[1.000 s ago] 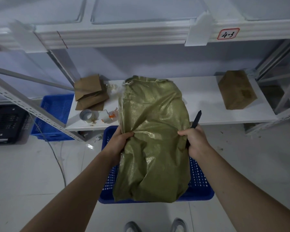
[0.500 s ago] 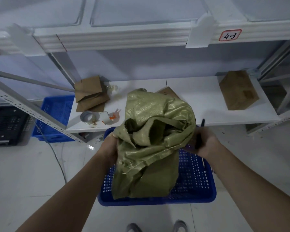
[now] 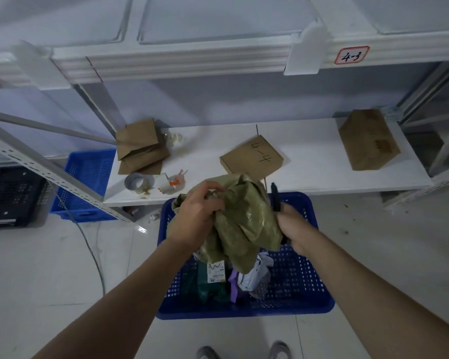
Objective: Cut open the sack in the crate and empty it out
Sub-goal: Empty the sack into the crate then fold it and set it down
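Parcels (image 3: 233,278) are seen lying loose in the blue crate (image 3: 296,304), so the sack (image 3: 244,218) is judged to be cut open and largely emptied; whether anything is left inside cannot be told. The green sack is held bunched and limp above the crate's middle, its lower end hanging just over the parcels. It is gripped near its top by the left hand (image 3: 200,213), clenched into the cloth, and at its 3 o'clock side by the right hand (image 3: 293,226), which is also closed around a black cutter (image 3: 275,196) pointing up toward 12 o'clock. What is left seems to be a last shake and setting the sack aside. The shelf (image 3: 309,161) edge lies close at 12 o'clock; open floor (image 3: 36,281) is available at 9, 3 and 6 o'clock.
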The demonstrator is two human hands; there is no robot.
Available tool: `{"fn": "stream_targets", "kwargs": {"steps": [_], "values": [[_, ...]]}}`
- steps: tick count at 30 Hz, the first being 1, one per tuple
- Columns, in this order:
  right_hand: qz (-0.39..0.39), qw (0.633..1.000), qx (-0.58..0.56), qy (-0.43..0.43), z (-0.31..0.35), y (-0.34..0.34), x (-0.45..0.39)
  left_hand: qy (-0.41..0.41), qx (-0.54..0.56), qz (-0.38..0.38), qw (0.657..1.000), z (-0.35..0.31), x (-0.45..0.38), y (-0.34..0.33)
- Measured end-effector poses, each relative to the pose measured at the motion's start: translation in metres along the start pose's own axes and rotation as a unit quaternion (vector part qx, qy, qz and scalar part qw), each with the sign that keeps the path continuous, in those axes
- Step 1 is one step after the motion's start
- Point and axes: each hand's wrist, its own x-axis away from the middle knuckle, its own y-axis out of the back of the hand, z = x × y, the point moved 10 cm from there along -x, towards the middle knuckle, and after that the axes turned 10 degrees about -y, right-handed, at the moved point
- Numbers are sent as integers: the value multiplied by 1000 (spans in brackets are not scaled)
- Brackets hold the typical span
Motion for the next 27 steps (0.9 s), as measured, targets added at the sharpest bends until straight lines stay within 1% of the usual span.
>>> {"fn": "stream_targets", "kwargs": {"steps": [2, 4, 5, 6, 7, 9, 10, 11, 12, 13, 15, 16, 18, 20, 21, 22, 24, 25, 26, 27], "values": [[11, 999, 41, 1, -7, -16, -2, 78, 54, -60, 994, 9, -1, -3], [-9, 998, 68, 8, -12, -22, -5, 140, 115, -116, 977, 19, 3, -8], [-21, 997, 73, 1, -15, -23, -7, 181, 173, -132, 959, 25, 5, -13], [-24, 997, 75, -3, -16, -24, -4, 234, 256, -141, 927, 31, 7, -21], [-25, 997, 71, -3, -19, -24, -6, 305, 352, -156, 871, 36, 12, -30], [-30, 998, 48, 8, -20, -22, -8, 430, 513, -185, 720, 37, 26, -54], [-29, 999, 31, 11, -18, -21, -4, 461, 571, -193, 652, 33, 30, -62], [-23, 999, 23, 20, -17, -23, -5, 479, 611, -193, 600, 34, 34, -71], [-14, 1000, 11, 25, -14, -23, -1, 488, 639, -185, 565, 33, 38, -79], [-7, 1000, 1, 13, -20, -23, -5, 497, 656, -173, 541, 35, 42, -85], [-1, 1000, -20, 1, -24, -18, -7, 507, 677, -157, 509, 37, 49, -89], [0, 999, -50, -7, -24, -14, -5, 511, 686, -151, 495, 37, 52, -90], [-23, 995, -95, -19, -27, -2, -6, 508, 706, -140, 473, 34, 54, -92], [-74, 997, -23, 22, -17, 11, -3, 512, 714, -118, 463, 28, 55, -91], [-83, 996, -4, 34, -14, 14, -2, 508, 723, -102, 456, 25, 55, -92], [-64, 997, -7, 40, -12, 11, -1, 495, 742, -89, 444, 19, 53, -92], [7, 997, -73, 24, -17, 6, -2, 472, 772, -89, 415, 14, 51, -91], [30, 993, -114, 14, -20, 6, -1, 469, 781, -98, 401, 11, 52, -90], [43, 987, -154, 5, -23, 10, -1, 469, 788, -106, 384, 9, 54, -90], [52, 982, -182, 0, -26, 13, -1, 472, 790, -112, 375, 6, 56, -89]]}}
